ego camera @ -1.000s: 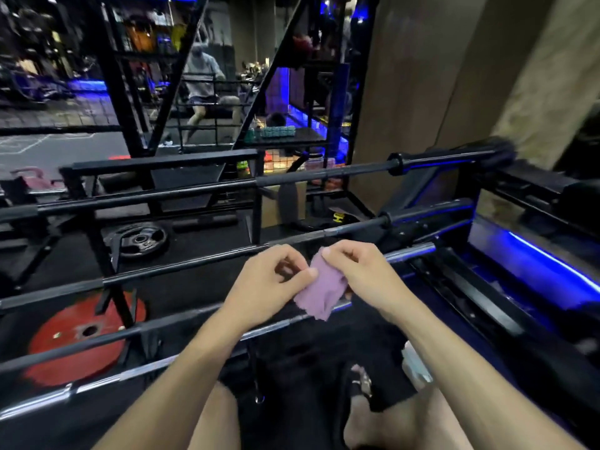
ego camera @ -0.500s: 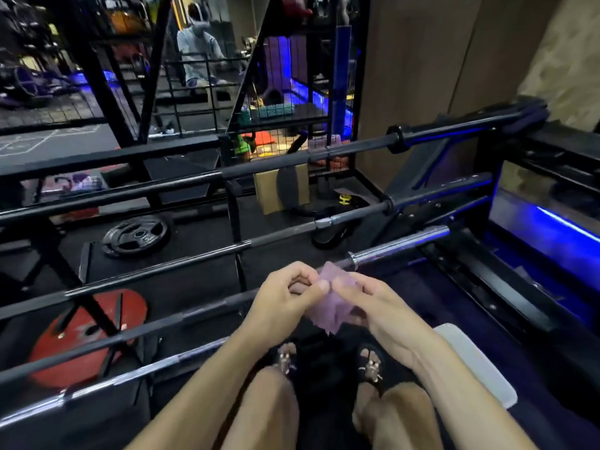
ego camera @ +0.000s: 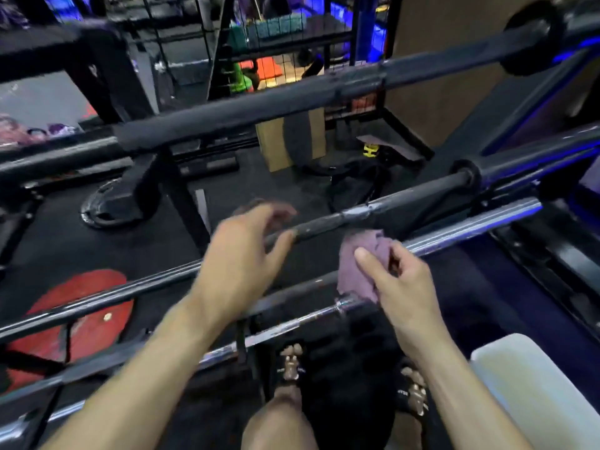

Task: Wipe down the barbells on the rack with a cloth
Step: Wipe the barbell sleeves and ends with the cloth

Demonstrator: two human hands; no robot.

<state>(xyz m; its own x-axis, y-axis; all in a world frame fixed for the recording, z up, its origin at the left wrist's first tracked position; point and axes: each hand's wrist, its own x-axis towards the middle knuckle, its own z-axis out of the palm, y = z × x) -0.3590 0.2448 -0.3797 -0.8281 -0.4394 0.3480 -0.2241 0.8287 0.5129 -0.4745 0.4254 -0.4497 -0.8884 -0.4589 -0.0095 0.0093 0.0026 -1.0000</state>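
Four barbells are lying across the rack, one behind another: a padded black one (ego camera: pixel 259 108) farthest back, a dark one (ego camera: pixel 373 212) in front of it, then another dark bar (ego camera: pixel 97 297), and a chrome one (ego camera: pixel 470 228) nearest the person. One purple cloth (ego camera: pixel 360 264) is hanging just in front of the chrome bar, bunched, with its lower edge touching that bar's collar. The right hand (ego camera: pixel 399 280) is pinching the cloth between thumb and curled fingers, forefinger lying across it. The left hand (ego camera: pixel 240 254) is reaching over the third bar toward the second, fingers loosely spread and holding nothing; motion blur is hiding whether its fingertips are touching the bar. Beneath the bars, one red plate (ego camera: pixel 81 306) and one black plate (ego camera: pixel 104 209) are lying on the floor left of the cloth. A white pad (ego camera: pixel 532 394) is sitting to its lower right. Two sandalled feet are showing below it.
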